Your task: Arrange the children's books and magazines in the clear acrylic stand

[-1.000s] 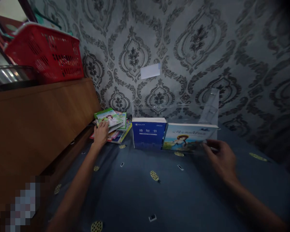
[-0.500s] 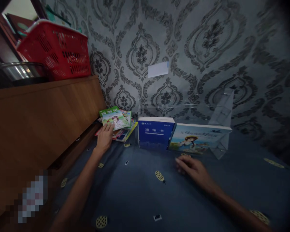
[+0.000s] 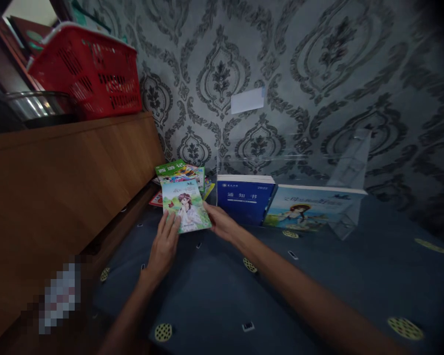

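Observation:
A light green and blue book (image 3: 187,204) with a drawn girl on its cover is held between my two hands, at the front of a loose book pile (image 3: 170,169). My left hand (image 3: 166,241) lies over its lower left corner, fingers on the cover. My right hand (image 3: 220,220) grips its right edge; the fingers beneath are hidden. To the right stand a dark blue book (image 3: 244,202) and a pale blue book (image 3: 311,207), side by side and upright in a clear plastic holder (image 3: 350,162).
A wooden cabinet (image 3: 70,167) borders the left side, bearing a red plastic basket (image 3: 92,74) and a metal pot (image 3: 40,106). Dark cloth with pineapple prints (image 3: 281,291) covers the surface. Behind is a patterned wall (image 3: 222,74) with a white paper strip (image 3: 247,100).
The light green book has come off the pile towards me, uncovering other covers. My right hand has moved left from in front of the holder to take the book's right edge.

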Tool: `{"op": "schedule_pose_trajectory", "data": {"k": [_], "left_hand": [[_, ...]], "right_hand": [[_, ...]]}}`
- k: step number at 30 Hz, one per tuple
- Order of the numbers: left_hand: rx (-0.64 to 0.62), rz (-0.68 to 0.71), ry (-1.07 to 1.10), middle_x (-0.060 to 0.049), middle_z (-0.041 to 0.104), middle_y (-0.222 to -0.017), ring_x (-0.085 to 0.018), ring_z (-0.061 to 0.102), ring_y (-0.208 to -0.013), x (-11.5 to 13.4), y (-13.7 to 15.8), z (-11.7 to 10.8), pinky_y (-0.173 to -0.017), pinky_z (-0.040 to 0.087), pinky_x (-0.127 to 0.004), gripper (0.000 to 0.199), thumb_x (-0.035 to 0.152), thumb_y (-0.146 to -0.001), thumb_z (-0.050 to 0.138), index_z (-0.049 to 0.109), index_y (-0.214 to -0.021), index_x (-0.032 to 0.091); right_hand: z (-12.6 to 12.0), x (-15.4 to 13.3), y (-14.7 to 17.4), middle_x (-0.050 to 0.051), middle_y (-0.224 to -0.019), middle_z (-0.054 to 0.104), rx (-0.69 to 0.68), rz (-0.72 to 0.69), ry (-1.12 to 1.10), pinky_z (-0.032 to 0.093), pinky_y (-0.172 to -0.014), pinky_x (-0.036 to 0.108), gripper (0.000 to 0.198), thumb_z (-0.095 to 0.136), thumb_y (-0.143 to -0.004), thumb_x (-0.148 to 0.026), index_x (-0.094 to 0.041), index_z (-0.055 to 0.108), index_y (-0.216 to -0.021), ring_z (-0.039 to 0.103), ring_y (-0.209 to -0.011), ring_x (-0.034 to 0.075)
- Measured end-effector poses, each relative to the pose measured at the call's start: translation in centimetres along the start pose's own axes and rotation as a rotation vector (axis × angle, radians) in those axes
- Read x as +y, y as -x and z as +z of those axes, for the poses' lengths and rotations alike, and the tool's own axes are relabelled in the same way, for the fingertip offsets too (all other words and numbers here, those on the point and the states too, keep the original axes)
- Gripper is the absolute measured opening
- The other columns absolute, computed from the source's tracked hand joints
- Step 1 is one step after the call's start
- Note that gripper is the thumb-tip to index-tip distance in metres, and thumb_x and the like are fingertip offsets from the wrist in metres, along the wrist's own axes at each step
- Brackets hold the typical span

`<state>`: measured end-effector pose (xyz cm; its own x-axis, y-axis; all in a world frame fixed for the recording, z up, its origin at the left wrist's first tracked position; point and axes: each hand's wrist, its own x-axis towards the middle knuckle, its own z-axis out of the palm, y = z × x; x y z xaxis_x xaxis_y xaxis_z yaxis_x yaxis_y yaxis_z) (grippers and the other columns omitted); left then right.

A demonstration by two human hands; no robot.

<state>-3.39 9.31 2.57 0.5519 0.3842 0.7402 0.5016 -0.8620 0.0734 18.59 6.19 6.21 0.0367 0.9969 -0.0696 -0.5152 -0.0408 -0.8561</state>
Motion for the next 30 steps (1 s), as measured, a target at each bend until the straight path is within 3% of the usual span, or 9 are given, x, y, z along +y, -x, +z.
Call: {"op": "schedule_pose_trajectory", "data": {"k": [3,6,10,13,17,20,22,25,30], "left_hand": [[-0.047,-0.018,0.208,-0.009,0.029,-0.166,-0.027,0.02,-0.156,1.5,1.9,-1.1,-0.121,0.032,-0.054,0.063,0.01,-0.099,0.039,0.032,-0.156,0.034],[-0.115,-0.212,0.566,-0.008,0.009,-0.171,-0.032,0.012,-0.157,2.5,2.9,-2.2,-0.124,0.023,-0.057,0.062,0.023,-0.097,0.048,0.034,-0.156,0.032],[-0.179,-0.491,1.22,-0.014,0.025,-0.167,-0.036,0.027,-0.152,2.7,2.6,-2.6,-0.119,0.034,-0.052,0.084,0.051,-0.087,0.057,0.025,-0.159,0.022],[-0.281,-0.672,1.414,-0.017,0.039,-0.16,-0.035,0.046,-0.142,2.6,2.1,-2.0,-0.111,0.046,-0.048,0.085,0.053,-0.082,0.059,0.033,-0.155,0.018],[-0.418,-0.855,1.214,-0.017,0.059,-0.142,-0.029,0.06,-0.125,2.8,2.9,-0.6,-0.102,0.053,-0.044,0.073,0.036,-0.084,0.062,0.04,-0.151,0.015],[-0.479,-0.705,0.996,-0.013,0.065,-0.131,-0.026,0.063,-0.119,3.4,3.9,-0.2,-0.099,0.055,-0.042,0.062,0.029,-0.087,0.061,0.047,-0.146,0.017],[-0.479,-0.538,0.74,-0.012,0.063,-0.13,-0.027,0.06,-0.12,4.0,4.1,-0.4,-0.101,0.053,-0.044,0.05,0.026,-0.088,0.059,0.056,-0.137,0.018],[-0.496,-0.327,0.408,-0.014,0.059,-0.13,-0.029,0.055,-0.124,5.1,3.6,-0.5,-0.107,0.048,-0.05,0.036,0.027,-0.092,0.054,0.064,-0.125,0.017],[-0.535,-0.154,0.318,-0.019,0.047,-0.152,-0.031,0.034,-0.148,6.5,3.2,1.6,-0.118,0.035,-0.055,0.047,0.021,-0.095,0.045,0.05,-0.142,0.012]], "right_hand": [[-0.2,1.5,-0.1,0.006,-0.086,0.079,0.055,-0.065,0.04,0.06,-0.069,0.03,0.038,0.086,-0.069,-0.027,-0.017,0.066,-0.099,0.075,-0.076,0.021],[-1.0,3.2,1.7,0.005,-0.089,0.08,0.084,-0.063,0.062,0.06,-0.066,0.029,0.046,0.089,-0.062,-0.03,-0.019,0.064,-0.099,0.075,-0.073,0.021],[-1.5,4.5,5.6,0.006,-0.103,0.079,0.164,-0.021,0.038,0.061,-0.071,0.034,0.055,0.089,-0.062,-0.039,-0.021,0.061,-0.106,0.076,-0.081,0.024],[-1.7,5.1,8.9,0.008,-0.106,0.078,0.198,0.031,0.105,0.06,-0.072,0.036,0.055,0.086,-0.065,-0.045,-0.021,0.06,-0.108,0.075,-0.084,0.025],[-2.5,5.5,13.6,0.006,-0.096,0.077,0.175,0.082,0.292,0.058,-0.067,0.034,0.052,0.079,-0.072,-0.055,-0.021,0.06,-0.106,0.073,-0.078,0.023],[-3.7,4.8,16.5,0.002,-0.077,0.073,0.162,0.079,0.65,0.055,-0.062,0.032,0.042,0.07,-0.079,-0.058,-0.021,0.063,-0.099,0.069,-0.068,0.022],[-4.3,4.0,17.6,0.004,-0.074,0.07,0.268,0.038,1.043,0.054,-0.064,0.034,0.031,0.064,-0.085,-0.05,-0.021,0.065,-0.096,0.067,-0.068,0.023],[-3.9,3.1,17.3,0.012,-0.1,0.073,0.37,-0.084,1.468,0.055,-0.081,0.04,0.026,0.055,-0.092,-0.038,-0.021,0.068,-0.108,0.069,-0.088,0.028],[-0.8,5.0,13.0,0.017,-0.157,0.044,-0.01,-0.296,1.501,0.036,-0.118,0.048,0.062,0.045,-0.1,-0.049,-0.014,0.044,-0.151,0.04,-0.146,0.031]]}}
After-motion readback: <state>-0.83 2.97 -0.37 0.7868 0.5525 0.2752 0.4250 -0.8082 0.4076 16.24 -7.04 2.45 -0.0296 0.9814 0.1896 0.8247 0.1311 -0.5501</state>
